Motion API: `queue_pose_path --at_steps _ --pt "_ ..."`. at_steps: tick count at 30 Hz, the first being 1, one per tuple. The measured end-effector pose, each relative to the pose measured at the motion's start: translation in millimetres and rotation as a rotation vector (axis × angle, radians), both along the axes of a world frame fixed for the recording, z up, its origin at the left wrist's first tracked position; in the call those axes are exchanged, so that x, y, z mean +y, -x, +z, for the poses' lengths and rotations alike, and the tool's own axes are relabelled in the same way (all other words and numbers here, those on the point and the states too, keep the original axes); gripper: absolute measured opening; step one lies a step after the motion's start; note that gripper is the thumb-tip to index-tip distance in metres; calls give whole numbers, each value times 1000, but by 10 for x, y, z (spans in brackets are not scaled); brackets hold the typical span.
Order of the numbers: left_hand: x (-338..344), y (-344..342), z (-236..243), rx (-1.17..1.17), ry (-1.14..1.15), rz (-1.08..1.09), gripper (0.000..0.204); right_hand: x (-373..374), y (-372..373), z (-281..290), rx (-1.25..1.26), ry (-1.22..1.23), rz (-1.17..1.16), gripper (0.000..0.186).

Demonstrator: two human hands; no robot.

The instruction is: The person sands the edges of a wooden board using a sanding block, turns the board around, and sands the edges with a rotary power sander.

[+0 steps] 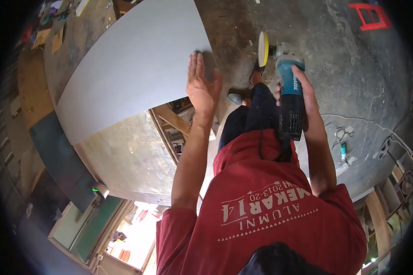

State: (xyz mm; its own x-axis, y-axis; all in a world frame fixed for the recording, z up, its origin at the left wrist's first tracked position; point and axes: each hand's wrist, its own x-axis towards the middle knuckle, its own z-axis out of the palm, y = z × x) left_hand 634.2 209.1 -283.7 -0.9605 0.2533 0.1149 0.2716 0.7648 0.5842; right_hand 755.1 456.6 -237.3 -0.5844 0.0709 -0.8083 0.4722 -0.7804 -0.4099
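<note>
My left hand (202, 87) lies flat, fingers together, on the grey panel (133, 64); my right hand (303, 89) fingers wrap the teal polisher (287, 87).

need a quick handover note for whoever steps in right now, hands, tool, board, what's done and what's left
Left hand: open, palm flat against the near edge of the large grey board.
Right hand: gripped round the body of the teal power polisher, held up off the board; its yellow disc faces the board without touching it.
Board: lies flat on a wooden frame above the concrete floor.
Done: cannot tell; the board surface looks even, with no visible marks.
Left: the disc has not yet met the board.
</note>
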Motion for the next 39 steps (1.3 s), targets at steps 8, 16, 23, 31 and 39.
queue_pose_path --at_steps 8,16,23,31,39 --pt "-805 347 -117 49 272 57 87 -361 156 227 45 21 206 56" --pt "-849 328 -223 74 302 81 91 -559 345 204 73 -2 301 60" --pt "-829 308 -234 107 293 101 88 -552 552 169 21 -27 337 61" --pt "-892 640 -254 111 279 128 90 -540 819 83 18 55 314 59" --pt "-985 1071 -307 180 296 205 84 -506 1079 108 -30 31 327 61"
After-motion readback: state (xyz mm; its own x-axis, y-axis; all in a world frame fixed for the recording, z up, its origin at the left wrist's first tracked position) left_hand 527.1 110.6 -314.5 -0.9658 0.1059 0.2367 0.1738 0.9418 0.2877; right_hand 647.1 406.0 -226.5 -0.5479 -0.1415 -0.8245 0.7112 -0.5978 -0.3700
